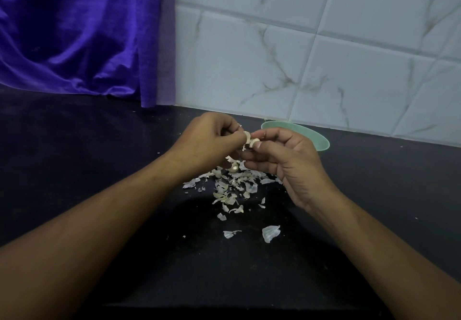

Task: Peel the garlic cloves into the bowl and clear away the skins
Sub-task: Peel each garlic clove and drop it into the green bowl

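Both hands meet above the black counter and pinch one pale garlic clove (251, 141) between their fingertips. My left hand (208, 142) grips its left end, where a flake of skin sticks up. My right hand (284, 160) holds the right end. Another garlic clove (234, 168) lies on the counter just below the hands. A heap of white garlic skins (230, 190) spreads under and in front of the hands, with larger flakes (270, 232) nearer me. A light green bowl (321, 142) stands behind my right hand; its inside is hidden.
The black counter (99, 170) runs to a white marbled tile wall (324, 57) at the back. A purple cloth (74, 32) hangs down onto the counter at the back left. The counter's front edge (224, 303) is near me.
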